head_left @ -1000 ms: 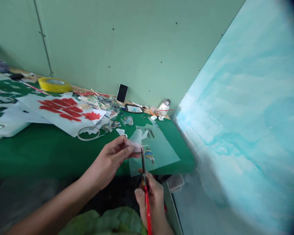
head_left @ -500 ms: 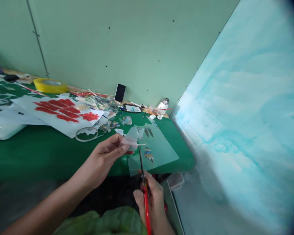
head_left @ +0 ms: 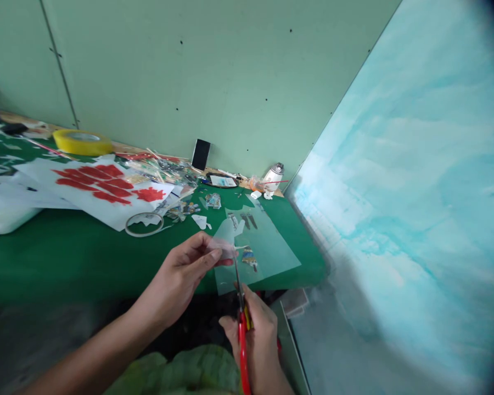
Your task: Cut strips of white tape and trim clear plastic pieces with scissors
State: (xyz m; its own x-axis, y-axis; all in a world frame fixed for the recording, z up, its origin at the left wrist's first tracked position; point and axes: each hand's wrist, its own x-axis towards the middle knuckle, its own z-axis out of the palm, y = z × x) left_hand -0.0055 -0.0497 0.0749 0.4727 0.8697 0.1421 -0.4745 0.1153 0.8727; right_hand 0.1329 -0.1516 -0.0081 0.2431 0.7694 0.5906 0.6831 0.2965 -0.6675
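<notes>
Between the thumb and fingers of my left hand [head_left: 193,263] is a small piece of translucent film [head_left: 224,238]. My right hand [head_left: 257,329] is closed around red-handled scissors [head_left: 242,323], whose blades point away from me and meet the film's right edge. A thin pale strip hangs at the cut. Beneath the film, a larger translucent sheet [head_left: 278,258] lies on the green table [head_left: 86,263]. On that sheet sit a blue and brown cutout [head_left: 249,257] and two dark narrow cutouts [head_left: 249,220].
White paper with red painted patches [head_left: 102,184] lies left, beside a tape ring [head_left: 144,224]. Farther back are a yellow tape roll [head_left: 82,142], a phone [head_left: 201,154] leaning on the wall and a white bottle [head_left: 274,178]. A painted blue wall [head_left: 395,192] rises at right.
My left hand and the film have moved slightly right and down. The scissor blades now reach the film's edge and look more closed than before.
</notes>
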